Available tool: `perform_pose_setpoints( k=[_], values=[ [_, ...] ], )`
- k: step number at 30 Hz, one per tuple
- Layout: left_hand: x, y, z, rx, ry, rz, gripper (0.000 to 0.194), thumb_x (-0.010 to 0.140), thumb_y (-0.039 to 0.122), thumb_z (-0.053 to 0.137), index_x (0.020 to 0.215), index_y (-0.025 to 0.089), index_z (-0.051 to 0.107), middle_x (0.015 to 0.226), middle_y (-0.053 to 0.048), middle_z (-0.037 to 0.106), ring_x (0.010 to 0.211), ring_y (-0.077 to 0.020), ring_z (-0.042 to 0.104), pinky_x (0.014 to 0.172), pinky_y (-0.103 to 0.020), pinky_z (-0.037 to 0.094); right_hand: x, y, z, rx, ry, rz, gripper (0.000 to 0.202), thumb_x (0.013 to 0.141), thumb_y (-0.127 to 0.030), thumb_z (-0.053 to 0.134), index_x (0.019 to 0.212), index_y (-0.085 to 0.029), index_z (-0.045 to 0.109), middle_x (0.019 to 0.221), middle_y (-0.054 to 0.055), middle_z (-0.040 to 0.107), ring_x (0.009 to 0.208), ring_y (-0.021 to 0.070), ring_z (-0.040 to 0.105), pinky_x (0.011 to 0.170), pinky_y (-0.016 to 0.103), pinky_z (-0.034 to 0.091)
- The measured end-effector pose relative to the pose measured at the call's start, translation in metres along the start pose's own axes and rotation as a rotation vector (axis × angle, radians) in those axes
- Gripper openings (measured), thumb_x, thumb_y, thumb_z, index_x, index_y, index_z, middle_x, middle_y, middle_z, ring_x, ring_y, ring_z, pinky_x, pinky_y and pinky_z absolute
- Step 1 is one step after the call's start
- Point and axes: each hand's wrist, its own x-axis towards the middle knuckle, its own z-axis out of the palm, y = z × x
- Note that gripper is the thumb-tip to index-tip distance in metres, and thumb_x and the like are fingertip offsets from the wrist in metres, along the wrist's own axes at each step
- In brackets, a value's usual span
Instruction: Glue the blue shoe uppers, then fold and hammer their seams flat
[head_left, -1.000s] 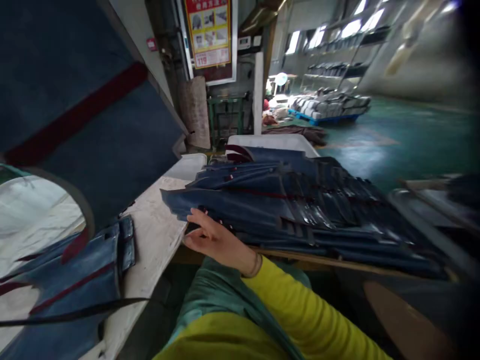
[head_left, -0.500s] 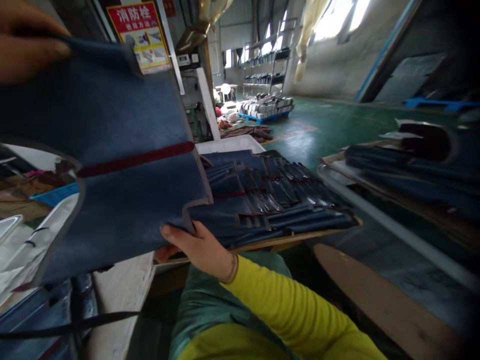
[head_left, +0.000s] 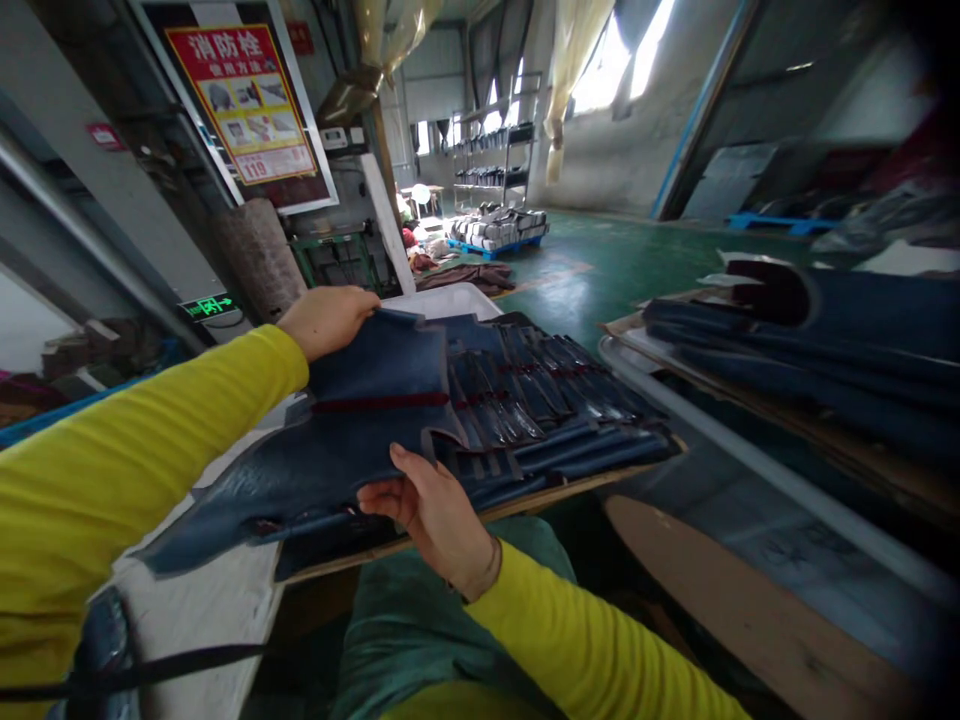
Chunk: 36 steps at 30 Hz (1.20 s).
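Directions run from the middle of the view. The green floor (head_left: 600, 270) spreads away at 2 o'clock. At 12 o'clock a stack of pale bundles (head_left: 499, 228) stands on a blue pallet (head_left: 510, 246). A second heap of blue pieces (head_left: 810, 350) lies at 3 o'clock. Near the middle, reaching towards 4 o'clock, is a pile of blue pieces (head_left: 559, 400) crossed by glossy strips. The white-topped desk (head_left: 217, 600) shows at 8 o'clock, and a brown board (head_left: 750, 600) with a rounded end at 4 o'clock. The blue sheet (head_left: 322, 450) is at 8 to 9 o'clock, spread across that side of the pile, its far end tapering out over the desk. A red and yellow poster (head_left: 244, 105) hangs at 10 o'clock. At 9 o'clock the left hand (head_left: 330, 318) has its grip drawn together on the sheet's far corner; its thumb is hidden. At 7 o'clock the right hand (head_left: 435, 510) has a half-open grip by the near edge, thumb apart from curled fingers; I cannot tell whether it touches the sheet. Smallest is the sheet's thin red stripe (head_left: 382, 402).
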Motion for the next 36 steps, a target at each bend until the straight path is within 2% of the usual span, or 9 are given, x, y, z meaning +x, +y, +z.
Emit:
perform_pose_setpoints(
  k=[3,5,11,16,21,26,31,34,36],
  values=[
    [-0.01,0.018,0.029,-0.112,-0.063,0.068,0.029,0.093,0.026,0.036,0.112,0.022,0.058,0.109,-0.004,0.065,0.099,-0.0196,0.061,0.082,-0.028,0.045,-0.001,0.002,-0.009,0.036,0.079,0.04,0.031,0.071,-0.039,0.073,0.075,-0.015,0.055,0.066,0.0,0.063,0.061,0.015,0.067,0.063,0.028,0.054],
    [-0.019,0.03,0.048,-0.172,-0.128,0.101,0.028,0.092,0.029,0.039,0.112,0.023,0.057,0.108,-0.005,0.065,0.099,-0.0206,0.062,0.082,-0.029,0.046,-0.002,0.003,-0.014,0.027,0.066,0.077,0.032,0.072,-0.04,0.072,0.08,-0.013,0.059,0.072,0.003,0.065,0.064,0.0152,0.068,0.063,0.027,0.054],
    [-0.024,0.052,0.098,-0.219,-0.461,0.088,0.028,0.088,0.029,0.045,0.111,0.021,0.058,0.096,-0.011,0.069,0.088,-0.0246,0.066,0.073,-0.032,0.047,-0.006,0.007,-0.018,-0.007,0.07,0.104,0.034,0.073,-0.041,0.069,0.088,-0.012,0.06,0.07,0.003,0.066,0.062,0.0155,0.068,0.061,0.026,0.053],
    [-0.013,0.051,0.128,-0.203,-0.415,0.012,0.03,0.089,0.019,0.038,0.112,0.021,0.058,0.099,-0.012,0.069,0.087,-0.0238,0.066,0.071,-0.031,0.047,-0.01,0.011,-0.023,-0.083,0.08,0.101,0.04,0.072,-0.044,0.069,0.093,-0.011,0.062,0.076,0.005,0.068,0.063,0.0156,0.067,0.058,0.025,0.05],
    [-0.009,0.044,0.136,-0.172,-0.291,-0.032,0.039,0.089,0.012,0.032,0.121,0.023,0.051,0.106,-0.01,0.065,0.089,-0.0218,0.064,0.073,-0.031,0.045,-0.011,0.014,-0.029,-0.101,0.076,0.117,0.042,0.071,-0.046,0.07,0.093,-0.011,0.063,0.076,0.005,0.068,0.063,0.0153,0.067,0.058,0.024,0.048],
    [-0.01,0.054,0.148,-0.158,-0.243,-0.008,0.037,0.09,0.011,0.031,0.116,0.019,0.056,0.104,-0.013,0.063,0.098,-0.0246,0.059,0.08,-0.036,0.043,-0.012,0.014,-0.031,-0.121,0.088,0.18,0.047,0.071,-0.05,0.068,0.097,-0.011,0.063,0.078,0.006,0.069,0.066,0.016,0.067,0.06,0.025,0.048],
    [-0.019,0.063,0.15,-0.149,-0.08,0.159,0.055,0.092,0.007,0.021,0.142,0.028,0.031,0.136,-0.011,0.047,0.122,-0.0247,0.042,0.091,-0.042,0.035,-0.013,0.011,-0.04,-0.385,-0.011,0.311,0.059,0.08,-0.066,0.048,0.091,-0.012,0.069,0.089,0.012,0.072,0.072,0.0159,0.066,0.062,0.025,0.047],
    [-0.04,0.043,0.132,-0.16,0.009,0.286,0.054,0.092,0.008,0.027,0.141,0.028,0.033,0.147,-0.006,0.036,0.133,-0.024,0.031,0.096,-0.041,0.034,-0.015,0.012,-0.049,-0.546,-0.068,0.444,0.07,0.079,-0.073,0.041,0.093,-0.012,0.071,0.092,0.013,0.072,0.072,0.0166,0.066,0.064,0.028,0.046],
    [-0.07,0.013,0.117,-0.197,0.027,0.256,0.045,0.093,0.015,0.032,0.136,0.023,0.042,0.144,-0.007,0.04,0.132,-0.0232,0.033,0.1,-0.039,0.033,-0.017,0.016,-0.055,-0.619,-0.089,0.478,0.065,0.076,-0.072,0.048,0.095,-0.015,0.072,0.092,0.011,0.072,0.072,0.0173,0.066,0.064,0.029,0.046]
  ],
)
